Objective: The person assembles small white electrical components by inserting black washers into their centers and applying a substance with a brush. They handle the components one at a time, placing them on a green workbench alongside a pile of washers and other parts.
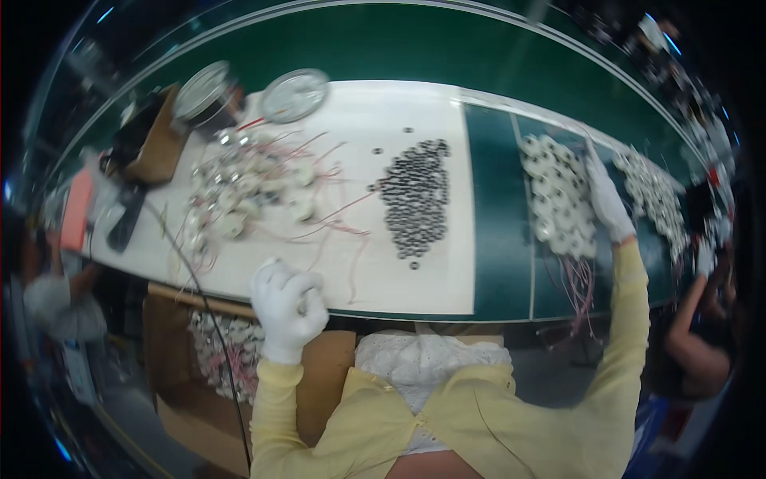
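My left hand (290,310), in a white glove, is curled closed over the near edge of the white board (367,287); anything inside its fingers is too blurred to make out. My right hand (608,195), gloved too, reaches far over the green mat (499,231) with fingers stretched out. It lies along the right side of a block of round white parts (562,195) set close together. Pink wires (576,283) trail from that block toward the near edge. Many small dark rings (415,199) lie in a patch mid-board.
Left on the board is a loose heap of white parts with pink wires (231,188). Behind it stand a clear tub (206,96) and a round lid (295,96). A cardboard box (179,399) of similar parts sits below. Another person's arm (694,327) is at right, near more parts (653,199).
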A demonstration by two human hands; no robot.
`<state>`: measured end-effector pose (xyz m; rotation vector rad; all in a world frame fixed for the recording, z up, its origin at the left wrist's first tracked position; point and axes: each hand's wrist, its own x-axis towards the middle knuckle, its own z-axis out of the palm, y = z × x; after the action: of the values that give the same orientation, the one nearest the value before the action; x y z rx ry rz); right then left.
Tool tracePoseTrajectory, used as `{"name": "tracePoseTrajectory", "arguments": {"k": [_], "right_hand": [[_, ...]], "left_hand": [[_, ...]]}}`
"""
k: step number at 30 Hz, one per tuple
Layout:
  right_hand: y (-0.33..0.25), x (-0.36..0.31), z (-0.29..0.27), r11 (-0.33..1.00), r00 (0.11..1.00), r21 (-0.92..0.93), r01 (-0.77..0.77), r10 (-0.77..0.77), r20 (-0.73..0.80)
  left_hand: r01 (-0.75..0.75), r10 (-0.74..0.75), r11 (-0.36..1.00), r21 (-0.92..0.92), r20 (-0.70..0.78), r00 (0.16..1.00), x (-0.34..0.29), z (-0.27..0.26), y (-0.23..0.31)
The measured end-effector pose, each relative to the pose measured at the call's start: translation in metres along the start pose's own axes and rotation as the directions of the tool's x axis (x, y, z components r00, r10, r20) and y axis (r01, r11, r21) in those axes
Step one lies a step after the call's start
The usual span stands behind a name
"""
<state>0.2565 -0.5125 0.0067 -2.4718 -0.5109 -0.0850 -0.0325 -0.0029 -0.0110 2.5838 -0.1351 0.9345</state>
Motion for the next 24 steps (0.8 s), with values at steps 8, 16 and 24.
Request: {"name": "tracePoseTrajectory", "arguments": {"k": [8,16,24], "right_hand": [[-0.175,0.049,-0.006,0.935,0.911,-0.028,0.354,-0.351,-0.218],[-0.419,0.176,0.194,0.638,0.694,-0.277,0.718,-0.683,0.227],[-0.49,0.249,0.294,0.709,0.69,-0.317,0.63,-0.322,0.649]], "left_hand": [[0.02,-0.021,0.999,-0.025,-0.055,0.998,0.001,-0.002,0.001],[-0.003,-0.003,0.998,-0.061,-0.094,0.996,0.003,-0.002,-0.003],[-0.022,0.009,0.994,-0.103,-0.129,0.992,0.008,-0.003,-0.006]]}}
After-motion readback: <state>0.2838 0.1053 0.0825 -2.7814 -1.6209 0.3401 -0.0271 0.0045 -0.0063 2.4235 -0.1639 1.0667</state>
